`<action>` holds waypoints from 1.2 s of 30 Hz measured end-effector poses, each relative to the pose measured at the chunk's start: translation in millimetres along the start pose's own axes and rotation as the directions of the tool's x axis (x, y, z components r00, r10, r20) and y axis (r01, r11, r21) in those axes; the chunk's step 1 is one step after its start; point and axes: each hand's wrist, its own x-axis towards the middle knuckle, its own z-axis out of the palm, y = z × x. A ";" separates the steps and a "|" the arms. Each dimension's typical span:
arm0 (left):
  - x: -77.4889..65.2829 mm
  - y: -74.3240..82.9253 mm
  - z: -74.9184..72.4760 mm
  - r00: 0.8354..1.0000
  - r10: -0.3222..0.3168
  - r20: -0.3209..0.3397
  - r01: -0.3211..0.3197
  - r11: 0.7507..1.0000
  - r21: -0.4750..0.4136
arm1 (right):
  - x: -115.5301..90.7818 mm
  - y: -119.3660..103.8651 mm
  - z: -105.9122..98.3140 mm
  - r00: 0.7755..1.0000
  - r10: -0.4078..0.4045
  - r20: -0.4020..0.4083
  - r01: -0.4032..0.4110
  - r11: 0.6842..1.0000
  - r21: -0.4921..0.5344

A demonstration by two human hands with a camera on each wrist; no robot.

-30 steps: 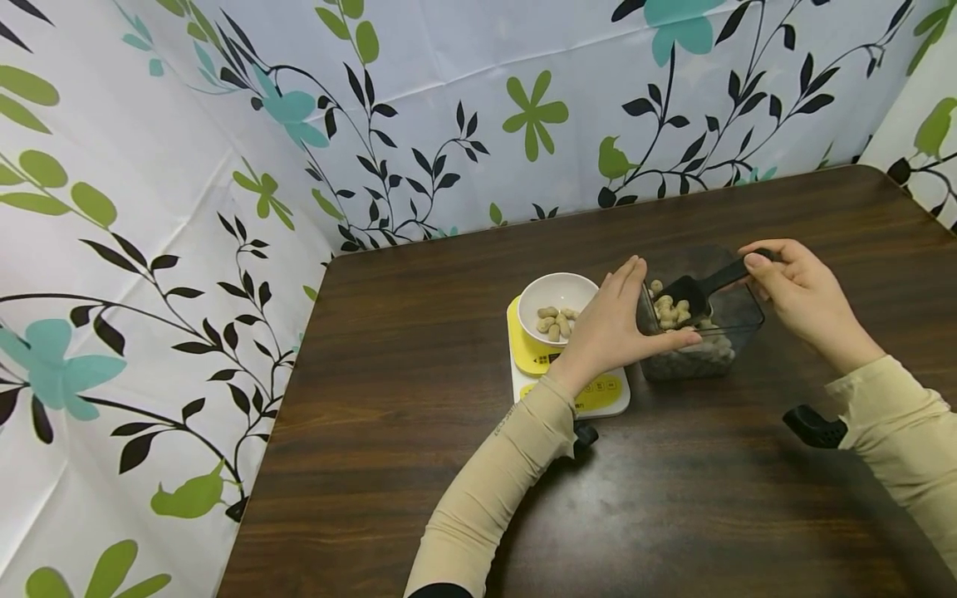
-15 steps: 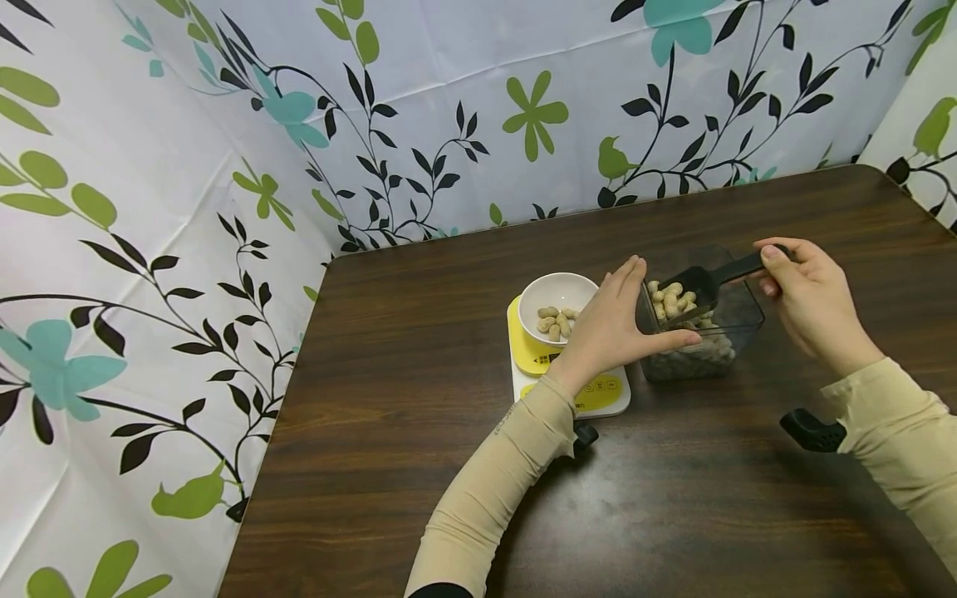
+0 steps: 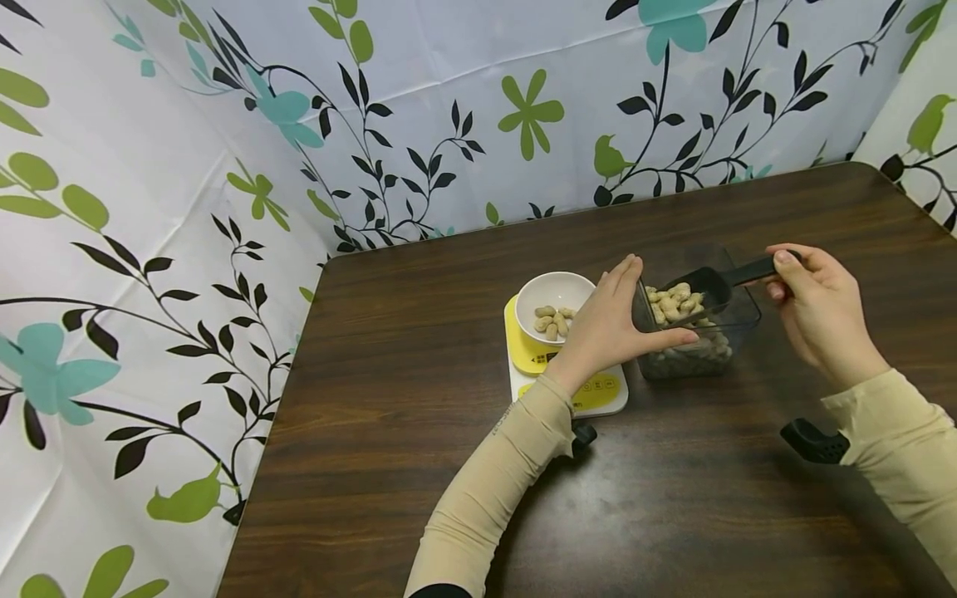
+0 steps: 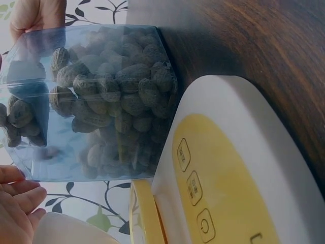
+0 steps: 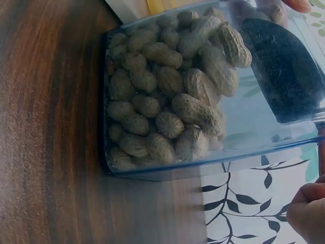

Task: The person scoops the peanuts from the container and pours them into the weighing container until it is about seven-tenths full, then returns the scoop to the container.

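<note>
Toward the tabletop's (image 3: 389, 432) far edge, the right hand (image 3: 826, 316) pinched the scoop (image 3: 715, 289), apparently loading peanuts (image 3: 676, 304) for a level lift, the left hand (image 3: 609, 320) splayed against the container (image 3: 736, 325).

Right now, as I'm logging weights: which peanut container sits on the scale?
The white bowl, resting on the scale; the clear, flat-sided bin stands beside the scale instead.

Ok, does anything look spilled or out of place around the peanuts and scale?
Nothing stands out, no spill visible. The visible peanuts lie in the white bowl, black scoop or transparent container; the bowl sits upright on the digital kitchen scale.
</note>
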 end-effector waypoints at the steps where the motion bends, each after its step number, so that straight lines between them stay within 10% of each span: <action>1: 0.0 -0.1 -0.1 1.000 0.000 0.001 0.000 1.000 0.002 | -0.4 0.2 -0.3 1.000 -0.005 0.001 0.005 1.000 0.017; 36: 1.2 1.4 0.3 1.000 -0.005 -0.006 0.005 1.000 -0.007 | -9.3 1.3 -15.2 0.992 0.067 -0.105 -0.040 0.970 0.240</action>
